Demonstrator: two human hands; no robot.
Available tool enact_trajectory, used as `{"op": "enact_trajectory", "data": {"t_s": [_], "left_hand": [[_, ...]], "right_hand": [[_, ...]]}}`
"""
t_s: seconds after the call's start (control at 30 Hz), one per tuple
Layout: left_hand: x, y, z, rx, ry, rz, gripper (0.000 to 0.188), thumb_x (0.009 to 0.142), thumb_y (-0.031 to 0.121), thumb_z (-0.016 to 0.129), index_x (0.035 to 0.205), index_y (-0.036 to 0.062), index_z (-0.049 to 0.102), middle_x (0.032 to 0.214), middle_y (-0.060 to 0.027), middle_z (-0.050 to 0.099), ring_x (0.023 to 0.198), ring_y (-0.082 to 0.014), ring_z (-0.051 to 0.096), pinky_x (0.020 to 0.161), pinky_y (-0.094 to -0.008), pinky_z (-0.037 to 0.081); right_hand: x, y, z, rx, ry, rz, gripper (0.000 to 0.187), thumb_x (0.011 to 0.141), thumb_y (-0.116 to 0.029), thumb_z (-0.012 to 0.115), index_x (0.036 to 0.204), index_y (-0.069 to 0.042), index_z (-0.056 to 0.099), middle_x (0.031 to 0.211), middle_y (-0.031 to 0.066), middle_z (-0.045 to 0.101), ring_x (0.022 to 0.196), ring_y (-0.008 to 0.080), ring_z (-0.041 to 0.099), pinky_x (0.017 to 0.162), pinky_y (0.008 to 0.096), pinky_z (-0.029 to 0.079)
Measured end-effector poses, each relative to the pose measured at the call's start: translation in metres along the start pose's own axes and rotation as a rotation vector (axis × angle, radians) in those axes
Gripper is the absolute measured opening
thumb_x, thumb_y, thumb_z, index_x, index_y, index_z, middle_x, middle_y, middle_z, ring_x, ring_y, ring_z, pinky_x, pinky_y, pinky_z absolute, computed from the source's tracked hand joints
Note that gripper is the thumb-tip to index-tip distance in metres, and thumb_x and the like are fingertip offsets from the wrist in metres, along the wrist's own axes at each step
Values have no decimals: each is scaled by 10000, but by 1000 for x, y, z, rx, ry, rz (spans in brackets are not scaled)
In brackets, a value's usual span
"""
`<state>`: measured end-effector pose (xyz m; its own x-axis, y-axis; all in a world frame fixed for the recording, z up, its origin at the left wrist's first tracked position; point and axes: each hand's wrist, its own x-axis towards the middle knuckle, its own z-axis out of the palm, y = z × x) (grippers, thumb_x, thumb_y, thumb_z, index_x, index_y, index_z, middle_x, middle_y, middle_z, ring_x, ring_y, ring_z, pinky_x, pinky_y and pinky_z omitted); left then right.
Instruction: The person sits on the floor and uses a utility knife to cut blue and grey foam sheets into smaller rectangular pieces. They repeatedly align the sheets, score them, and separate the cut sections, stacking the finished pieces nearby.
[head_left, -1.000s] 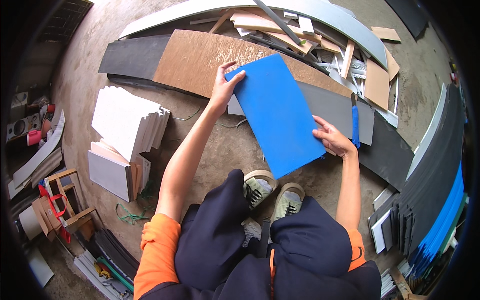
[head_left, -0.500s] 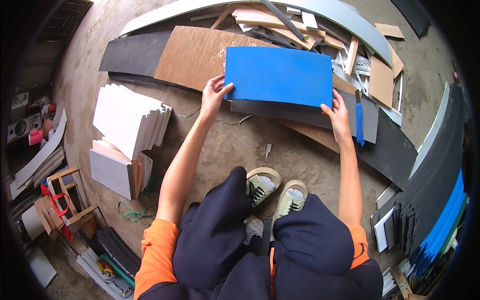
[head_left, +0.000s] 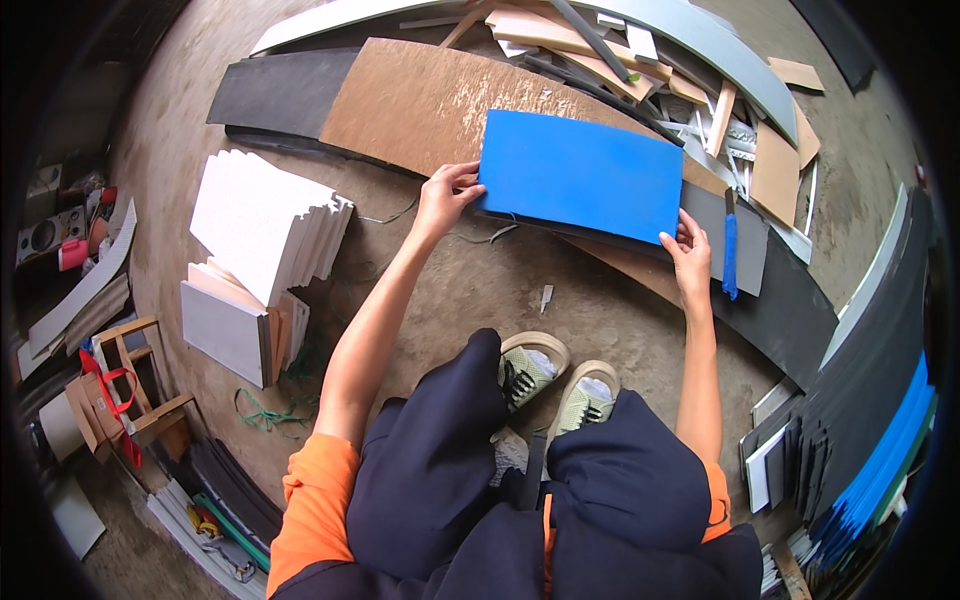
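Observation:
A rectangular blue board [head_left: 582, 178] is held level above the wooden board, its long side facing me. My left hand [head_left: 447, 203] pinches its left edge near the front corner. At the front right corner, my right hand [head_left: 689, 262] has its thumb on top and fingers at the edge. Just right of that hand lies a knife [head_left: 729, 250] with a blue handle, resting on a grey board [head_left: 755, 240]. Beneath the blue board stretches a worn brown wooden board [head_left: 400, 105], partly hidden by it.
White boards [head_left: 255, 225] stand stacked at the left behind a smaller grey and tan stack [head_left: 225, 325]. Offcuts [head_left: 590, 60] heap up at the far side. Dark sheets [head_left: 860, 370] and blue sheets [head_left: 880, 450] fill the right. A green string [head_left: 262, 418] lies on the floor.
Both hands have brought the blue board slightly lower and to the right, closer to the boards underneath. The grip at both sides stays the same. The view has shifted a little.

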<state>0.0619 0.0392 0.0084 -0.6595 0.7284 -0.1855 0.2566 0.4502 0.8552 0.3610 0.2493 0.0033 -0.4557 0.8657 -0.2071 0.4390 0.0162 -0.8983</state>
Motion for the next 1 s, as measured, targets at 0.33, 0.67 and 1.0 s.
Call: {"op": "enact_trajectory", "data": {"t_s": [0.33,0.67,1.0], "left_hand": [[-5,3,3,39,33,-54,373,724,86,671,1089,82,596,947,-123,636,846,-162,625,745,-273,494],[-6,4,6,81,64,-22,373,718,57,666,1084,76,596,940,-111,640,798,-162,628,721,-269,497],[-3,4,5,87,52,-5,377,715,44,661,1084,45,587,954,-111,627,808,-173,631,709,-265,504]], "right_hand": [[0,11,-2,-17,-29,-1,486,713,-73,688,1170,-49,524,963,58,488,838,121,503,700,236,449],[-1,10,-4,-43,-48,-52,471,703,-70,692,1146,-42,537,939,48,498,836,121,508,698,237,449],[-1,8,-5,-133,-75,-106,435,723,-63,669,1138,-34,540,933,46,508,835,124,521,690,239,461]]}}
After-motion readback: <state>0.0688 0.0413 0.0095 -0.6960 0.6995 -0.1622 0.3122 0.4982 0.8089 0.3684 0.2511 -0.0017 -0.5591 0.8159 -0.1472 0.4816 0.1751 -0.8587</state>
